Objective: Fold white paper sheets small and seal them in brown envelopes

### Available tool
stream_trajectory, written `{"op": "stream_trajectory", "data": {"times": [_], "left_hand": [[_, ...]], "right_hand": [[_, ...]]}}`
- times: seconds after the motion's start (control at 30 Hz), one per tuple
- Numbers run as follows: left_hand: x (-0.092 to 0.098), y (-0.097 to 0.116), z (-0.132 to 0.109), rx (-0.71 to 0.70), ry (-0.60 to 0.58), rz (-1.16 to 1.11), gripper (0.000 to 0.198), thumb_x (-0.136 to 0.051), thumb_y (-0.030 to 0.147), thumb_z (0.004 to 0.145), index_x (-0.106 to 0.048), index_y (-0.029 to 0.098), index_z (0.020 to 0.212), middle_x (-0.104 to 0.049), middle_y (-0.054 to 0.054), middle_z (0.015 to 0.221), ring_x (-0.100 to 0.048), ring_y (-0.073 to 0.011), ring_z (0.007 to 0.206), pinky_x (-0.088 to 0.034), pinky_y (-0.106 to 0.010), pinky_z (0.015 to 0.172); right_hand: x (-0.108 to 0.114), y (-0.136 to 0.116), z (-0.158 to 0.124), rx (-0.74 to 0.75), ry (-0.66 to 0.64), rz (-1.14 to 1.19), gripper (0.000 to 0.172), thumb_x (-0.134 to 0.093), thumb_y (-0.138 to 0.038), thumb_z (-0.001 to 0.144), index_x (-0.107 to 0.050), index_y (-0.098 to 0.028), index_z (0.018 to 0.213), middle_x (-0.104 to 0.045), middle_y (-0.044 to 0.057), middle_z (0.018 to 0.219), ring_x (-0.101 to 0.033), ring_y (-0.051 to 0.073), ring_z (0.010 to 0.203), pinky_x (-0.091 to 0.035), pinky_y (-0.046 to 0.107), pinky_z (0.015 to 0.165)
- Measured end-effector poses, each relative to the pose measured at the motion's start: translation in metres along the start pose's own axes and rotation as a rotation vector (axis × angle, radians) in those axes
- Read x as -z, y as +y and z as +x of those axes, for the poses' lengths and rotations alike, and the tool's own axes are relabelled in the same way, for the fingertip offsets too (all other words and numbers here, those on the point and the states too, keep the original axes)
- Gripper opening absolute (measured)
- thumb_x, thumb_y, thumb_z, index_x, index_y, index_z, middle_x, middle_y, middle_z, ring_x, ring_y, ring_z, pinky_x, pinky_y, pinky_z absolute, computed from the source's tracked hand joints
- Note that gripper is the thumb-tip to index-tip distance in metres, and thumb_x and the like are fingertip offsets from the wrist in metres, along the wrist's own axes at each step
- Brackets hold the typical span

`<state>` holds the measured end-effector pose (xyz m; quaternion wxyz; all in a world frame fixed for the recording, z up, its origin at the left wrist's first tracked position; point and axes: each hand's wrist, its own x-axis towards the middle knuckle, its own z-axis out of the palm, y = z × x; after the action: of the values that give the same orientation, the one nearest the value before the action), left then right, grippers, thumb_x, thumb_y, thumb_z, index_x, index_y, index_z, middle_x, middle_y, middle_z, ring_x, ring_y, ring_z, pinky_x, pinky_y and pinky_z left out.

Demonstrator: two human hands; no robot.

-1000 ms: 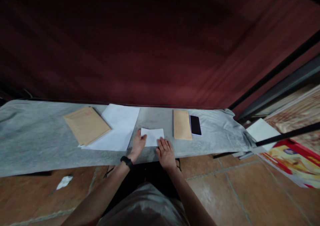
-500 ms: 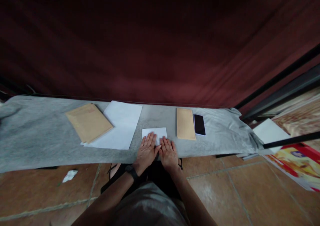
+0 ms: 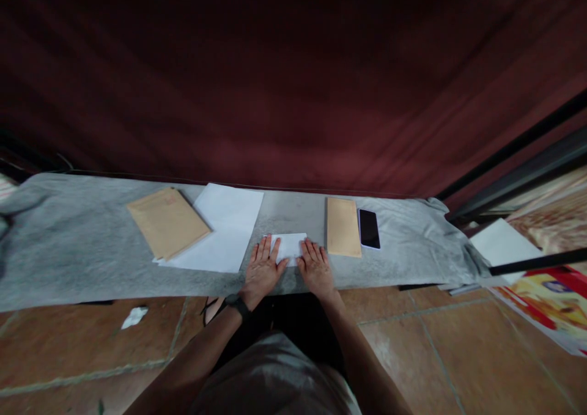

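Note:
A small folded sheet of white paper (image 3: 290, 247) lies flat on the grey cloth in front of me. My left hand (image 3: 265, 271) rests on its left end, palm down with the fingers stretched out. On its right end lies my right hand (image 3: 316, 269), also flat, fingers extended. Both thumbs point inward along the paper's near edge. To the left, brown envelopes (image 3: 169, 222) lie partly over large white sheets (image 3: 233, 225). A narrower brown envelope (image 3: 343, 227) is to the right of my right hand.
A dark phone (image 3: 369, 228) lies beside the right envelope. Grey cloth (image 3: 82, 238) covers the long narrow table, with a dark red curtain (image 3: 284, 97) behind it. Black metal bars (image 3: 541, 261) and a red and yellow box (image 3: 550, 305) are at the right. A crumpled white scrap (image 3: 134, 317) lies on the tiled floor.
My hands have moved apart, from the middle of the folded paper out to its left and right ends. The view has shifted slightly.

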<state>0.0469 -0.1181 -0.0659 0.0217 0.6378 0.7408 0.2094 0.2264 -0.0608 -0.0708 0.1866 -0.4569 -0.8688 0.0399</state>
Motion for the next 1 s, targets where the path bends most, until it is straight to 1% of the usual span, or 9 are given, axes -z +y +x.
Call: {"op": "stream_trajectory", "data": {"times": [0.1,0.27,0.37,0.47,0.53,0.63,0.7,0.8,1.0], "left_hand": [[0.001,-0.001,0.0,-0.009,0.0,0.024,0.066,-0.047,0.05,0.097,-0.042,0.016,0.154,-0.034,-0.017,0.162,-0.028,-0.0341,0.152,-0.026,-0.055,0.122],[0.001,-0.002,0.0,-0.017,-0.008,0.034,0.061,-0.042,0.044,0.1,-0.042,0.016,0.153,-0.033,-0.016,0.163,-0.026,-0.0325,0.153,-0.026,-0.054,0.122],[0.001,-0.002,0.0,0.0,-0.008,0.028,0.058,-0.037,0.037,0.101,-0.041,0.012,0.153,-0.035,-0.018,0.162,-0.028,-0.0322,0.152,-0.024,-0.055,0.123],[0.002,0.005,0.002,0.005,0.02,0.028,0.056,-0.035,0.034,0.102,-0.04,0.011,0.153,-0.037,-0.017,0.16,-0.027,-0.0314,0.153,-0.02,-0.057,0.124],[0.003,0.014,0.004,-0.068,0.012,0.01,0.056,-0.034,0.033,0.103,-0.038,0.013,0.154,-0.038,-0.015,0.161,-0.025,-0.0289,0.153,-0.021,-0.054,0.125],[0.001,0.029,0.008,-0.287,-0.095,-0.051,0.055,-0.035,0.039,0.104,-0.04,0.017,0.154,-0.039,-0.011,0.161,-0.029,-0.0249,0.152,-0.026,-0.048,0.125],[-0.003,0.035,0.011,-0.372,-0.153,-0.068,0.053,-0.034,0.041,0.104,-0.042,0.02,0.153,-0.042,-0.009,0.16,-0.033,-0.0234,0.151,-0.026,-0.048,0.125],[-0.009,0.037,0.016,-0.355,-0.162,-0.047,0.053,-0.034,0.041,0.104,-0.044,0.02,0.152,-0.041,-0.008,0.16,-0.032,-0.0232,0.151,-0.024,-0.048,0.125],[-0.012,0.028,0.028,-0.288,-0.145,-0.002,0.056,-0.035,0.042,0.103,-0.042,0.018,0.153,-0.039,-0.008,0.161,-0.029,-0.0242,0.152,-0.024,-0.047,0.125]], "right_hand": [[0.0,-0.007,-0.003,-0.007,0.026,0.024,0.052,-0.042,-0.029,0.104,-0.039,-0.015,0.155,-0.046,0.012,0.156,-0.043,0.027,0.144,-0.029,0.049,0.12],[0.003,-0.019,-0.014,0.057,-0.007,0.065,0.048,-0.042,-0.03,0.105,-0.044,-0.018,0.152,-0.045,0.009,0.157,-0.044,0.023,0.144,-0.03,0.046,0.121],[0.004,-0.017,-0.026,0.051,0.009,0.056,0.048,-0.042,-0.029,0.105,-0.046,-0.015,0.151,-0.046,0.011,0.157,-0.043,0.025,0.145,-0.032,0.047,0.121],[0.004,-0.012,-0.038,0.082,0.018,0.059,0.049,-0.041,-0.027,0.105,-0.043,-0.014,0.152,-0.047,0.011,0.155,-0.043,0.024,0.145,-0.032,0.047,0.122],[0.004,-0.01,-0.044,0.103,0.011,0.054,0.05,-0.041,-0.026,0.104,-0.042,-0.015,0.153,-0.047,0.01,0.156,-0.042,0.023,0.145,-0.031,0.047,0.123],[0.003,-0.009,-0.048,0.116,-0.007,0.031,0.049,-0.041,-0.021,0.102,-0.045,-0.015,0.151,-0.048,0.011,0.155,-0.042,0.024,0.146,-0.029,0.049,0.123],[0.003,-0.009,-0.048,0.138,-0.029,0.017,0.049,-0.042,-0.018,0.1,-0.048,-0.016,0.149,-0.049,0.011,0.154,-0.041,0.025,0.146,-0.028,0.05,0.124],[0.003,-0.01,-0.047,0.157,-0.048,0.007,0.048,-0.045,-0.017,0.1,-0.051,-0.016,0.147,-0.051,0.011,0.153,-0.041,0.026,0.146,-0.028,0.05,0.123],[0.004,-0.013,-0.045,0.08,0.002,0.034,0.045,-0.044,-0.025,0.103,-0.051,-0.014,0.146,-0.056,0.012,0.148,-0.048,0.024,0.141,-0.029,0.048,0.123]]}}
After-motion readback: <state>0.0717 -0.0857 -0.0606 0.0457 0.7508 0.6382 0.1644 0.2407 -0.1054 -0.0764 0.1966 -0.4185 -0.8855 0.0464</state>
